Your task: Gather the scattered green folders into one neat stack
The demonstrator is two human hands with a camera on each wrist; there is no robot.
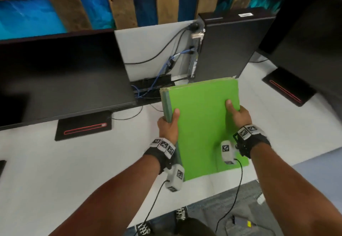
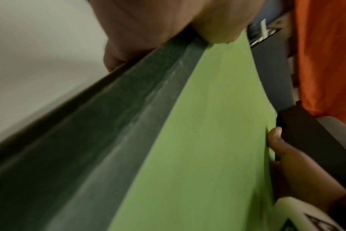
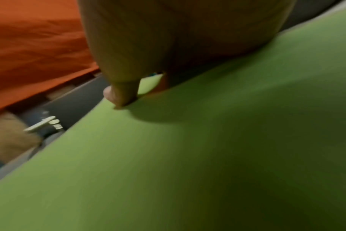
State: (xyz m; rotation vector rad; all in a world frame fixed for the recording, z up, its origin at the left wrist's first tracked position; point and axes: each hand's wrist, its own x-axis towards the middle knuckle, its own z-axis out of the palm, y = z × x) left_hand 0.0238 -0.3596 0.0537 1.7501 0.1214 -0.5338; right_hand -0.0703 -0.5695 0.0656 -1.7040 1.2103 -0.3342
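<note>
A stack of green folders (image 1: 201,121) is held above the white desk (image 1: 55,161), its bright green cover up and a darker green spine along the left. My left hand (image 1: 169,124) grips the spine edge, thumb on top and fingers underneath. My right hand (image 1: 237,114) grips the right edge the same way. In the left wrist view the green folder stack (image 2: 198,140) fills the frame, my left hand (image 2: 168,28) at its spine and my right hand (image 2: 282,150) at its far edge. In the right wrist view my right hand (image 3: 158,54) has its thumb on the green cover (image 3: 188,156).
A dark monitor (image 1: 61,76) with its black stand stands at the left. A black computer tower (image 1: 225,45) with cables (image 1: 166,65) sits just behind the folders. Another monitor (image 1: 305,35) stands at the right. The desk's front edge runs below my forearms, grey floor beyond.
</note>
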